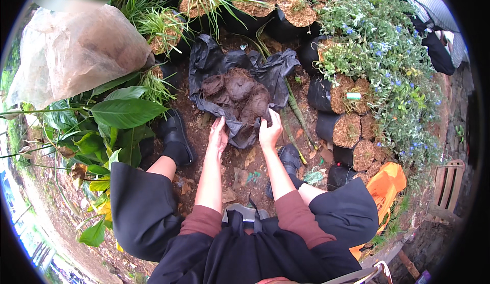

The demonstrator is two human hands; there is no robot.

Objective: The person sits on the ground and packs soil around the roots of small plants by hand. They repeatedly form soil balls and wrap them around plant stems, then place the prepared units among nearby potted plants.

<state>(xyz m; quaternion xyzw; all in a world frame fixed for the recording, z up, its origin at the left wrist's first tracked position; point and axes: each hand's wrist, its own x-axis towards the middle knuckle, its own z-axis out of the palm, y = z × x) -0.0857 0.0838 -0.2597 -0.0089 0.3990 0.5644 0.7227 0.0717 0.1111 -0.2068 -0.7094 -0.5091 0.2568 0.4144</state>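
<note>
A black plastic bag [205, 57] lies spread wide on the ground between my feet, its rim crumpled outward. Inside it rest several dark brown, fibrous, rounded clumps [241, 87], pressed against one another. My left hand [218, 135] is at the near left edge of the bag, fingers pointing away from me and pinching the plastic. At the near right edge, my right hand [270, 130] grips the rim with its thumb toward the clumps. Part of the fingers on both hands is hidden by the folded plastic.
Potted plants in black grow bags [320, 90] line the far side and right. Broad-leaved plants [127, 111] and a translucent plastic sheet [81, 49] stand left. Long green stems [298, 111] lie right of the bag. An orange bag [386, 187] sits by my right knee.
</note>
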